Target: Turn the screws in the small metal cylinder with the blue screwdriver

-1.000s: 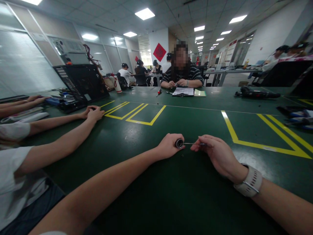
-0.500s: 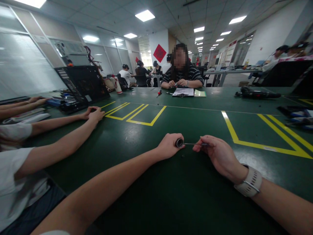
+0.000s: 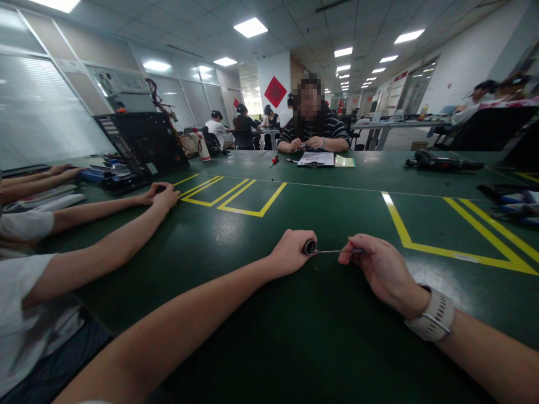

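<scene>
My left hand [image 3: 291, 252] is closed around a small dark cylindrical part [image 3: 309, 247] whose round, hollow end with a metallic rim faces me. In my right hand [image 3: 373, 261], the fingers pinch a thin metal rod-like tool [image 3: 330, 251], perhaps a slim screwdriver; its handle is mostly hidden by the fingers. The rod's tip meets the side of the cylindrical part, and whether it enters it I cannot tell. On the green table [image 3: 261, 331] just below lies a tiny dark ring-like piece [image 3: 315, 269].
Yellow tape [image 3: 261, 212] marks areas on the table. At left, a co-worker's hands [image 3: 164, 196] hold a dark object. Across sits a person near a clipboard [image 3: 315, 159] and a red screwdriver [image 3: 274, 161]. A black power tool [image 3: 442, 161] lies at far right.
My right hand has shifted slightly right, and a bit more of the rod shows between the hands. My left hand holds the part almost unmoved.
</scene>
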`<action>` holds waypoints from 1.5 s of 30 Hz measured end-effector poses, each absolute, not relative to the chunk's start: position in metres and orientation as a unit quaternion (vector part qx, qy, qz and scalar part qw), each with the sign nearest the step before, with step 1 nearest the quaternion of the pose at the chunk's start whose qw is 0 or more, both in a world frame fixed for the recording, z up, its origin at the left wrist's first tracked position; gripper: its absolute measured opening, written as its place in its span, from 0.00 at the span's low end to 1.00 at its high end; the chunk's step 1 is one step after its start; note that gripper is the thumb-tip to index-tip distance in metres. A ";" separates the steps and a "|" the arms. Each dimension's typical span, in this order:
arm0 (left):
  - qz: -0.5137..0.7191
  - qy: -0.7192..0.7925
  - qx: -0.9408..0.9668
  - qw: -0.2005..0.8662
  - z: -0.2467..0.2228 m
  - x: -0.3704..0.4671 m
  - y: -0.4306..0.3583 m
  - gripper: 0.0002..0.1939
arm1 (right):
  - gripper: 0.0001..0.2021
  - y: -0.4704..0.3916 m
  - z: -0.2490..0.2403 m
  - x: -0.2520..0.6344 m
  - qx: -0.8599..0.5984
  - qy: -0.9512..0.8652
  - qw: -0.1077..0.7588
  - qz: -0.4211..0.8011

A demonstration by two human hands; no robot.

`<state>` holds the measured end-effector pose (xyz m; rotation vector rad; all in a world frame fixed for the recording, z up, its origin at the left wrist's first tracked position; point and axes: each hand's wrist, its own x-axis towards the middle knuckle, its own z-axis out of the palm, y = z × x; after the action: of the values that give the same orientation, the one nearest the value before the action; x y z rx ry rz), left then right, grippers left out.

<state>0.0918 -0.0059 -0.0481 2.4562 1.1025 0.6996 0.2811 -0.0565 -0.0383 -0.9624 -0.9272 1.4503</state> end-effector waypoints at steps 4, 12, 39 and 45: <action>0.244 0.392 0.871 0.168 -0.048 0.092 -0.006 0.04 | 0.08 -0.058 -0.036 0.280 -0.417 -0.386 0.561 0.603; 0.235 0.402 0.867 0.179 -0.047 0.092 -0.007 0.05 | 0.10 -0.059 -0.037 0.281 -0.432 -0.395 0.551 0.594; 0.220 0.412 0.876 0.115 -0.045 0.093 -0.010 0.03 | 0.08 -0.062 -0.037 0.279 -0.404 -0.453 0.560 0.564; 0.212 0.422 0.874 0.117 -0.041 0.094 -0.013 0.03 | 0.08 -0.065 -0.034 0.276 -0.398 -0.470 0.551 0.563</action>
<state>0.0941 -0.0126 -0.0410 2.5584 1.2344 0.6203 0.2763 -0.0646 -0.0335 -0.9427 -1.1124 1.3326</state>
